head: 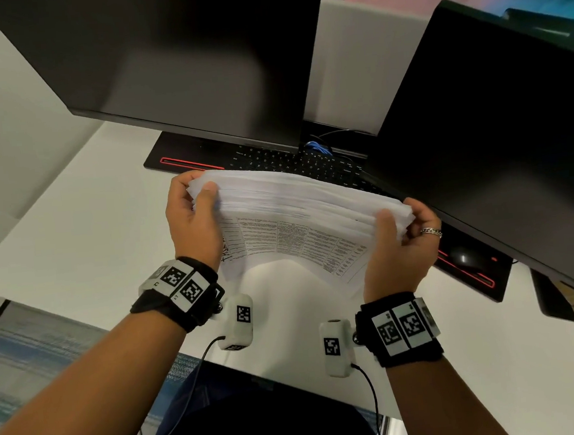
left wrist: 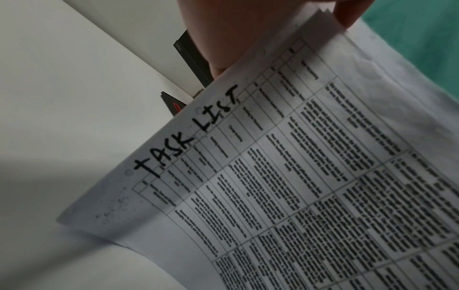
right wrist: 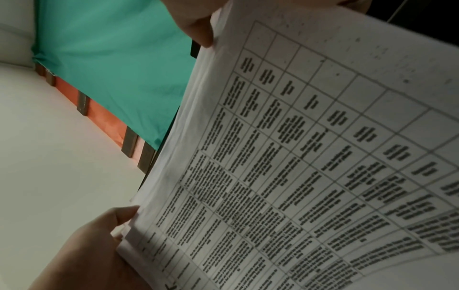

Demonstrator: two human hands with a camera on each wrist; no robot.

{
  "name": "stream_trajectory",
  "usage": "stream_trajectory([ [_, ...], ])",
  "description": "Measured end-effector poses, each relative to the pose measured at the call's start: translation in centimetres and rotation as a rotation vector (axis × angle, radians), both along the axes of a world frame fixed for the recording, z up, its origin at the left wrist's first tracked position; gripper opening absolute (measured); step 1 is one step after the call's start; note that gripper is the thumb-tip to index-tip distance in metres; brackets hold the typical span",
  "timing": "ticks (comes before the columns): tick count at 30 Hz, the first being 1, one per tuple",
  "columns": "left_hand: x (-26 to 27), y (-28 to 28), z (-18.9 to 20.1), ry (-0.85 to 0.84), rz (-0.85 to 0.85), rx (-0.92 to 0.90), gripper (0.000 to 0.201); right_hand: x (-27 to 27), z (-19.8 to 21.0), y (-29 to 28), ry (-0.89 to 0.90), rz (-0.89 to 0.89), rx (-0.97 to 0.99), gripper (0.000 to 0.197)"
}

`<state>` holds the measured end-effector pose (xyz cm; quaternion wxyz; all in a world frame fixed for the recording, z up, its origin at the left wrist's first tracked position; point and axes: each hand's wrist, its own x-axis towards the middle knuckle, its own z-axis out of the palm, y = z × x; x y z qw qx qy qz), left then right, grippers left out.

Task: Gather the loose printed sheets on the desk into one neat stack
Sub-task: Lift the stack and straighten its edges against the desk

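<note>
Both hands are closed on the stack of sheets point(head: 299, 213), one at each short end. Our left hand point(head: 193, 221) pinches the far-left end w/ thumb point(head: 208, 192) on top of the edges and fingers curled behind; in the left wrist view the palm point(left wrist: 223, 35) sits against the paper's upper corner. Our right hand point(head: 404, 242) grips the near-right end the same way, thumb point(head: 387, 223) pressed over the edges, fingers wrapped under, a ring point(head: 431, 231) on one finger.

We hold the stack up off the white surface point(head: 84, 233), in front of the keyboard point(head: 295, 163), roughly on edge, w/ the long edges facing up at us. It bows between the 2 grips. Edges look fanned, not flush, esp. at both ends. The front sheet point(left wrist: 298, 186) faces us: a printed table of small text, too blurred to read, w/ "TASK LIST" handwritten in black marker along the top margin. The right wrist view shows the same table w/ some blank cells near the right side.

Two dark monitors point(head: 181, 64) stand behind, one centre-left, one at right point(head: 498, 125). A black mat w/ red trim point(head: 185, 161) lies under the keyboard, and a dark mouse point(head: 467, 258) sits on it beside our right hand. A blue cable point(head: 317, 146) shows between the screens.
</note>
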<state>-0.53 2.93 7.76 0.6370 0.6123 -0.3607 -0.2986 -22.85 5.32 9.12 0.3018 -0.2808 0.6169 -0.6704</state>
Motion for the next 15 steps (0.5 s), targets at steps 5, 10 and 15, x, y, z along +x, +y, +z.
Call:
stream_trajectory([
  [5, 0.02, -0.07, -0.16, -0.004, 0.003, -0.004, 0.01, 0.35, 0.19, -0.39, -0.008, 0.02, 0.024, 0.045],
  [10, 0.03, -0.08, -0.22, -0.008, 0.006, -0.007, 0.013, -0.13, -0.26, 0.14, -0.032, 0.029, 0.002, 0.042],
  [15, 0.15, -0.43, -0.23, 0.015, -0.006, 0.005, 0.008, 0.22, -0.6, 0.28, -0.036, 0.048, 0.007, 0.039],
])
